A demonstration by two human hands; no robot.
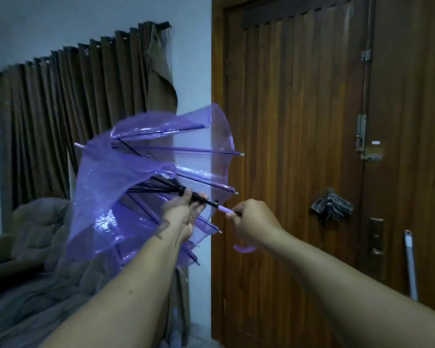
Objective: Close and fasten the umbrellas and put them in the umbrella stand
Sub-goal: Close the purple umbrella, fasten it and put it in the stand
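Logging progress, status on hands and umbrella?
Left hand on shaft, right hand gripping handle. Purple umbrella half collapsed, unfastened. Nothing in the way; stand not in view.

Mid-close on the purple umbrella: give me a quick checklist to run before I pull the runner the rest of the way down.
1. Right hand gripping the purple handle: ok.
2. Left hand on the black shaft at the runner: ok; its fingers wrap it.
3. Canopy fully collapsed: not ok, ribs half spread.
4. Room around the canopy: not ok, it hangs close to the curtain and the door.
5. Fastening strap located: cannot tell, canopy is blurred.
6. Umbrella stand in reach: cannot tell, none in view.
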